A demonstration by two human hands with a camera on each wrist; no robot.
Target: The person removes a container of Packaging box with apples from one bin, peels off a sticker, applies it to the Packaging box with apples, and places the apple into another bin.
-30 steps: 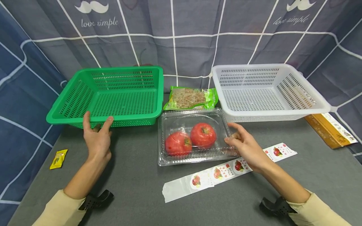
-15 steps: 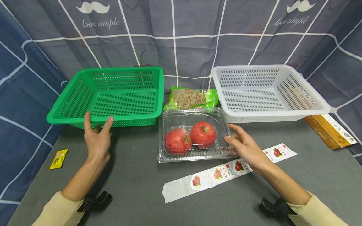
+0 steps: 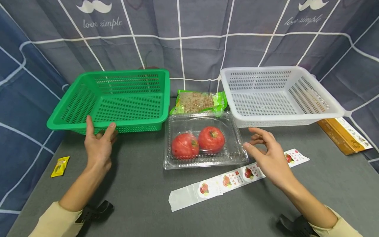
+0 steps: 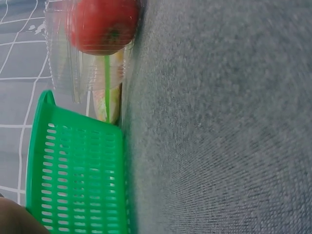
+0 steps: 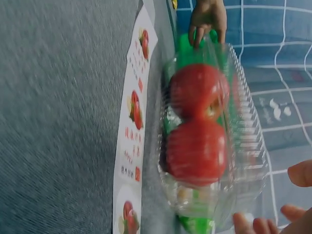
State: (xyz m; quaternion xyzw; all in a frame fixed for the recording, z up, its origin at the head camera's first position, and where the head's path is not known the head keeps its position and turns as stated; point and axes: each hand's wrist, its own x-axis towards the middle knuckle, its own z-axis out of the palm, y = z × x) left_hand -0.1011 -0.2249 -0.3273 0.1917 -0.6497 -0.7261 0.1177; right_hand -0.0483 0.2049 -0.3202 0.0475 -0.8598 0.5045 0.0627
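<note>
A clear plastic clamshell box (image 3: 204, 162) with its lid down stands mid-table, two red apples (image 3: 211, 139) inside. My right hand (image 3: 269, 158) hovers just off the box's right side, fingers parted and slightly bent, nothing in them. Its fingertips (image 5: 258, 225) show beside the box in the right wrist view. At the front rim of the green basket (image 3: 142, 126) is my left hand (image 3: 98, 144), with index finger and thumb spread and the other fingers partly hidden behind them. Beneath the right hand runs a strip of apple stickers (image 3: 211, 186).
A white basket (image 3: 284, 117) stands at the back right. Between the baskets lies a green-edged food packet (image 3: 196, 101). A yellow sachet (image 3: 60, 166) is at the left, and a brown packet (image 3: 343, 136) sticks out beside the white basket. A grey checked cloth (image 3: 201, 52) hangs behind.
The box's front edge has come down slightly. My right hand has let go of the box's right side and drawn away to the right. The left hand has stayed at the basket rim.
</note>
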